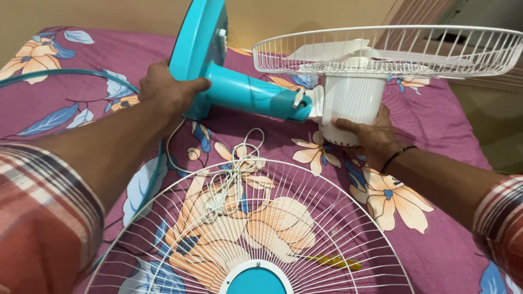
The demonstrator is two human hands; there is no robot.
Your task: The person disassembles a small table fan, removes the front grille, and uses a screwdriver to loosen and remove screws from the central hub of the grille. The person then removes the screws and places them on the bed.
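A table fan lies on its side on a purple floral bedsheet (436, 125). My left hand (166, 87) grips the fan's round teal base (196, 43) where it meets the teal stand neck (248, 95). Under the white motor housing (351, 100), my right hand (368, 136) cups and holds it. Above the housing, the white rear grille (392, 51) faces up with white blades (332, 51) inside it. The detached front grille (256, 228), white wire with a teal centre cap (256, 280), lies nearest me.
A coiled white power cord (234, 163) lies between the fan and the front grille. A yellow-handled screwdriver (335, 263) rests under the grille's wires. A teal ring (71, 73) curves across the sheet at left. The bed's right edge (474, 130) drops off to the right.
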